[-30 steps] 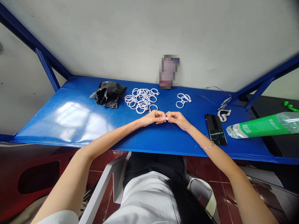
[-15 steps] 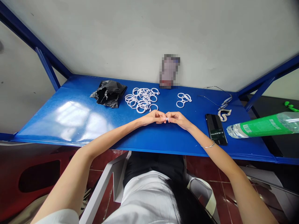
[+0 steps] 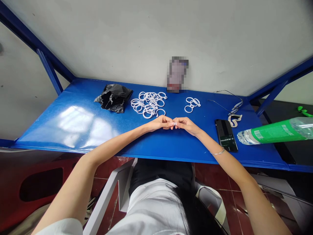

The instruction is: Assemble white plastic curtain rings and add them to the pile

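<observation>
Left hand (image 3: 161, 123), right hand (image 3: 184, 125) pinching white piece (image 3: 174, 124); ring pile (image 3: 148, 106) just beyond; phone (image 3: 226, 135), bottle (image 3: 276, 132) rightward.

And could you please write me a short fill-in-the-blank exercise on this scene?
1. The small piece pinched between the left hand and the right hand is coloured ____.
2. The crumpled black plastic bag lies to the ____ of the larger pile of white plastic rings.
3. The label on the clear plastic bottle is coloured ____.
Missing words: white; left; green.
</observation>
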Tool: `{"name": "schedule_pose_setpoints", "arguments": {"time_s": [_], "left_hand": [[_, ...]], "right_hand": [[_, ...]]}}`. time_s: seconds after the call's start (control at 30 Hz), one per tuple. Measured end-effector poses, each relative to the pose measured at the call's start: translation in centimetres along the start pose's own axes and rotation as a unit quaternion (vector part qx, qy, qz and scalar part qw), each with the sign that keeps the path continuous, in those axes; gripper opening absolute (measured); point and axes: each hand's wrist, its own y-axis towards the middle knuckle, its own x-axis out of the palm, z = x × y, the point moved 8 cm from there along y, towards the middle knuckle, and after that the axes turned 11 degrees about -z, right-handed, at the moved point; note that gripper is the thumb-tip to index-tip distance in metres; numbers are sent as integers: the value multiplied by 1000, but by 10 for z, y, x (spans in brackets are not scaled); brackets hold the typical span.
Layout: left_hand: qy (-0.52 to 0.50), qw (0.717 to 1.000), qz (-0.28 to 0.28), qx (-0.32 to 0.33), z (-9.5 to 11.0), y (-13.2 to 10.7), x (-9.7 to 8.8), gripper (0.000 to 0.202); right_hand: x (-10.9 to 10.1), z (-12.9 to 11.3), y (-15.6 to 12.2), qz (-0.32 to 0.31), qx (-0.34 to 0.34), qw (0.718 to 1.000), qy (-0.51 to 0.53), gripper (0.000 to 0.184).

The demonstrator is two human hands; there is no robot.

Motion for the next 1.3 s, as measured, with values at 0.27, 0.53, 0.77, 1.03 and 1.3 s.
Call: {"name": "schedule_pose_setpoints", "arguments": {"time_s": [0.27,0.53,0.77,1.03,1.3], "left_hand": [[9,1000,-13,-1,-3,0,0,47],[16,1000,-21,2,-1,0,3,46],[22,1000,-2,-13,4,0,3,50],[34,999,-2,-6,5,-1,2,47],[48,999,-3,-9,2,-1,0,45]], "right_hand": [[0,2,1,-9,14,1000,-12,40],[-2,5,0,-10,21,1000,-7,35],[-4,6,0,-1,27,1000,0,34],[-6,7,0,4,30,1000,-5,33],[-6,7,0,8,27,1000,1,32]]}}
